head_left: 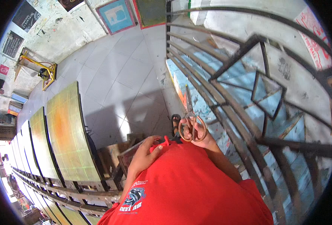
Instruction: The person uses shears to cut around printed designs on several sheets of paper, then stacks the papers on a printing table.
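Right hand (199,132) grips scissors (189,113) by the handles (182,135), blades (189,98) far, presumably for safety; left hand (145,156) rests open against red shirt (188,176).

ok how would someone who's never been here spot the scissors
Start at the red shirt at bottom centre, then find the right hand at its upper edge. It holds the scissors, blades pointing away from the wearer. Large copper-coloured loops distinguish them from the dark railing to the right.
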`<state>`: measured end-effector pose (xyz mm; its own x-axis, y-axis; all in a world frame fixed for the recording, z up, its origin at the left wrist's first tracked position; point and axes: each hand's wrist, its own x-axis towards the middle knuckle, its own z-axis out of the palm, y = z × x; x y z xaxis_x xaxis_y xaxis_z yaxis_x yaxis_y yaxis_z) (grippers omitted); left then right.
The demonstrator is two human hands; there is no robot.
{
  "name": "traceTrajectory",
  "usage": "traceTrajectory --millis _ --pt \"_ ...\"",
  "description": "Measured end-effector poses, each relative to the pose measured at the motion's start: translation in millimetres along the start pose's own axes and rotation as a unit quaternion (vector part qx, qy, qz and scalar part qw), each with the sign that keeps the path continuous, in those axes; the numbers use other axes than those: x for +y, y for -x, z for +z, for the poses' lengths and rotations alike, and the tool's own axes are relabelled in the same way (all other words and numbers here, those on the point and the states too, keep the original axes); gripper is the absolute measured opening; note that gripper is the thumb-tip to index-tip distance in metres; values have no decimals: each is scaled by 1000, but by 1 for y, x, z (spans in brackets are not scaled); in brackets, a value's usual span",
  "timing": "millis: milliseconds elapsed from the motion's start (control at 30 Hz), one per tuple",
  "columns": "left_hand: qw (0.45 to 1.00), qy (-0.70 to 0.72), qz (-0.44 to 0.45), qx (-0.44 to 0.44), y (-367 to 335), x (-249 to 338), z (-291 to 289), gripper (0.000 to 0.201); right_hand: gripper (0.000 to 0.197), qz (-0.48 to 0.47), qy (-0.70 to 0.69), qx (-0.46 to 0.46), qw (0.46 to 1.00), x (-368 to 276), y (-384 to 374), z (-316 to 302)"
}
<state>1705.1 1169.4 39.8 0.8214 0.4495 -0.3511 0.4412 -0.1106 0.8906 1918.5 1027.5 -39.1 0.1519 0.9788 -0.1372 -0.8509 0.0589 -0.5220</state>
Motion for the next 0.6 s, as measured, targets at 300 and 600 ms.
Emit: traceTrajectory --millis 300,600 --pt "995 -13 6 94 -88 -17 -123 39 93 71 -25 -83 994 -45 -208 31" --pt "958 -26 -7 286 -157 -40 -317 40 109 238 113 11 965 -27 -431 21"
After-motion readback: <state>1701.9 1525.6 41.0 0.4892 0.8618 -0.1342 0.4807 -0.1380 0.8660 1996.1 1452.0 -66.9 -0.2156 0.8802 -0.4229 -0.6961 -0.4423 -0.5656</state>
